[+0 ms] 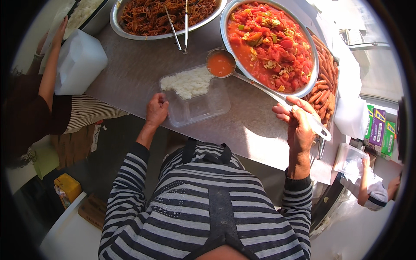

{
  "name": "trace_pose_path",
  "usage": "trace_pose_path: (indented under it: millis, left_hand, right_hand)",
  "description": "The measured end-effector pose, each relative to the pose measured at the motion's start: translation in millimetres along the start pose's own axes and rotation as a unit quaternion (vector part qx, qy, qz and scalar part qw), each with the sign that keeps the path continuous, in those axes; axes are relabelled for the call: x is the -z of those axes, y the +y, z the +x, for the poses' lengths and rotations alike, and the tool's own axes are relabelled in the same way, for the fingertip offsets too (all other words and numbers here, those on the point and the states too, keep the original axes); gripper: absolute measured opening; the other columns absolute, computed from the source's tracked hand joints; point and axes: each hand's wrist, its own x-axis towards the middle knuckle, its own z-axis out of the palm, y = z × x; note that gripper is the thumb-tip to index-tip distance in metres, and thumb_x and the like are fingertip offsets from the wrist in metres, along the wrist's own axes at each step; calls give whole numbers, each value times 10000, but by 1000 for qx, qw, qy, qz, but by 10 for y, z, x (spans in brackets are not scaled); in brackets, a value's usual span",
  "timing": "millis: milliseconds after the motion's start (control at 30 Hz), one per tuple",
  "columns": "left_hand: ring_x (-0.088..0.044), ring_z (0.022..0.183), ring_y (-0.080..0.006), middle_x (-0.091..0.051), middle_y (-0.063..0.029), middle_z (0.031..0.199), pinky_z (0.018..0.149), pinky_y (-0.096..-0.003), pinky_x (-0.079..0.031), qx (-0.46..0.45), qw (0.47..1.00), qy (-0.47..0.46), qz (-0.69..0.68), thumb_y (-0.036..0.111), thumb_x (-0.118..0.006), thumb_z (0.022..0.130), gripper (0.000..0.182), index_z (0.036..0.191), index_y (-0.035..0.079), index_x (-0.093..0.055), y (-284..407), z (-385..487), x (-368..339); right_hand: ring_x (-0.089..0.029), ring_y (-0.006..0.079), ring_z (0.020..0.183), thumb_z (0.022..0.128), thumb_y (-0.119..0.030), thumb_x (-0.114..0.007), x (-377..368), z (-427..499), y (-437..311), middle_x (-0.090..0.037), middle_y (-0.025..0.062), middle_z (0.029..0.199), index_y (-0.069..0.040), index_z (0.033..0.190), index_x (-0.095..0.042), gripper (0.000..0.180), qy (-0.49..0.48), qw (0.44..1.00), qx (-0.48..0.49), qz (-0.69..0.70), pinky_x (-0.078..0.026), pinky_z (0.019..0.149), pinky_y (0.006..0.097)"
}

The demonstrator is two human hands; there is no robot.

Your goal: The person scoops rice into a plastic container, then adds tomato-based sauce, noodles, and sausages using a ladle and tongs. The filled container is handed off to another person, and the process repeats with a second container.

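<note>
My right hand (300, 125) grips the handle of a metal ladle (221, 63). The ladle's bowl holds red-orange sauce and hovers at the right end of the rice, beside the tomato pan. My left hand (157, 110) pinches the left edge of a clear plastic compartment tray (198, 107). Cooked white rice (188, 83) fills the tray's far compartment; the near compartments hold no food. The large oval metal pan (223, 24) of tomato and egg (271, 45) stands just beyond the ladle.
Metal tongs (177, 32) rest in an oval pan of shredded food (146, 19) at the back. Sausages (321, 87) lie in a tray at right. Stacked plastic containers (81, 61) stand at left, near another person's arm (50, 71). At far right, another person (367, 185) holds a clear container (349, 157).
</note>
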Motion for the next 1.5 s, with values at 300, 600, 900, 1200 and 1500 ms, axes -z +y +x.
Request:
trace_pose_path:
  millis: [300,600,900,1200,1500]
  left_hand:
    - [-637,578,-177,-643,-109,794,533,-321,-522,-24,999,26,1,34,-616,807,269,1065,-8,-552,-69,-209,53]
    - [-639,584,-179,-645,-109,799,528,-325,-523,-10,999,26,-18,41,-608,819,269,1073,-14,-540,-68,-275,89]
    - [-642,571,-190,-645,-109,781,537,-328,-515,-26,999,28,-18,42,-607,820,269,1075,-13,-541,-118,-265,86]
    - [-638,569,-183,-644,-107,803,535,-324,-522,-14,999,26,-32,37,-609,821,274,1082,-11,-541,-152,-254,78]
    - [-642,585,-183,-644,-107,813,532,-324,-529,-21,999,27,-23,36,-608,822,277,1084,-18,-536,-124,-256,84]
  right_hand:
    - [-685,330,827,901,-5,-415,-304,-54,468,-598,218,944,156,1084,-519,265,-33,997,-64,-7,-584,697,329]
    - [-686,333,829,916,10,-417,-369,-64,524,-615,236,911,167,1078,-517,246,-51,998,-47,-10,-592,708,330]
    - [-688,322,829,922,28,-416,-435,-80,549,-612,222,948,165,1075,-525,232,-55,997,-32,-48,-594,705,316]
    - [-693,283,833,921,44,-418,-468,-106,651,-615,200,962,150,1085,-538,229,-90,992,39,-82,-592,707,295]
    - [-696,249,839,914,56,-431,-450,-93,710,-641,193,930,151,1051,-567,215,-113,977,103,-151,-588,711,280]
